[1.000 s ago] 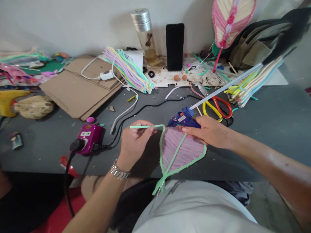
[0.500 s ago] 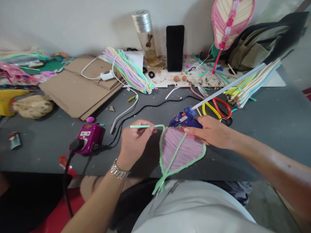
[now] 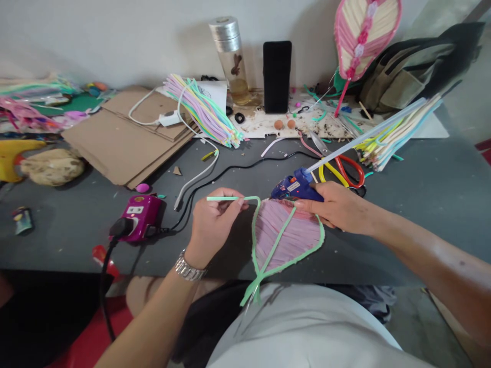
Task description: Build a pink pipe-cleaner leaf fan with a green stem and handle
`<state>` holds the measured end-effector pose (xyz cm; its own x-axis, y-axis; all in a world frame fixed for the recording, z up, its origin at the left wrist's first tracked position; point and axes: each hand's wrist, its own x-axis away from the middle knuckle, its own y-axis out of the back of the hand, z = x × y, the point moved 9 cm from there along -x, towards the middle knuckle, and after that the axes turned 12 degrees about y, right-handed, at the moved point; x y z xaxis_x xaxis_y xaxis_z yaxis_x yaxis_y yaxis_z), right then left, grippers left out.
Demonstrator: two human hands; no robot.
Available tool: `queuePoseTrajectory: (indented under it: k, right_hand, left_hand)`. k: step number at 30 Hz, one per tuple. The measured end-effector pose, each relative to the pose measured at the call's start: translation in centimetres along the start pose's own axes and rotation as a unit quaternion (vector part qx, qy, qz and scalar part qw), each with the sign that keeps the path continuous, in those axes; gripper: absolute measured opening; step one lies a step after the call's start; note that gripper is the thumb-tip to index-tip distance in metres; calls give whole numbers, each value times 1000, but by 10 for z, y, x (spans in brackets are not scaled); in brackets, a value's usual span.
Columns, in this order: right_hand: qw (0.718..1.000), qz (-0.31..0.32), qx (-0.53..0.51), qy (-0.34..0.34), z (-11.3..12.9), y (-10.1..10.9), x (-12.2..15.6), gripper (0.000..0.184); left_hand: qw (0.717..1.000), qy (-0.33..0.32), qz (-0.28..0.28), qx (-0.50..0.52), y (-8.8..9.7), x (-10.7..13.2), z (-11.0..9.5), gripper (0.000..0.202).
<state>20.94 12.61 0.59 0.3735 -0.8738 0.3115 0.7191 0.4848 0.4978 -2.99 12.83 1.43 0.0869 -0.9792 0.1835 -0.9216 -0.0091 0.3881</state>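
Observation:
Between thumb and fingers, my left hand (image 3: 217,220) pinches the loose end of a mint-green pipe cleaner (image 3: 226,198). The rest of that strip runs along the edge of a leaf-shaped purple piece (image 3: 278,240), which lies at the table's front edge with its stem toward me. My right hand (image 3: 333,207) is wrapped around a blue glue gun (image 3: 297,186), whose nozzle points left at the top edge of the purple piece. A long clear glue stick (image 3: 345,145) sticks out of the gun's back. Part of the gun's handle is hidden by my fingers.
Scissors (image 3: 347,171) with red and yellow handles lie behind the gun. A purple power socket box (image 3: 140,217) stands at left. Pipe cleaner bundles (image 3: 203,110), cardboard sheets (image 3: 126,133), a bottle (image 3: 232,61), a phone (image 3: 276,76) and a pink leaf-shaped fan (image 3: 364,36) are farther back.
My right hand has shifted the glue gun slightly to the right along the top edge of the purple piece. My left hand has barely moved and still pinches the strip.

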Motion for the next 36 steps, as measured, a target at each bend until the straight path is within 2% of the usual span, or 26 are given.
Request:
queuePoseTrajectory:
  k: [11,19,26,36]
  right_hand:
    - [1000,4,24,-10,3,5,5,36]
    - [999,-1,47,-22,4,10,7,42]
    - [999,0,47,11,7,10,7,38]
    - [999,2,44,20,-1,13,11,46]
  left_hand:
    - [1000,-3,-1,-6,-1,1,-4,14]
    - [1000,0,0,-3,-1,-1,-3,14]
    - [1000,-3,-3,-5,-2,0,-3,14]
    - [1000,-7,-4,-5,-1,-1,-5,13]
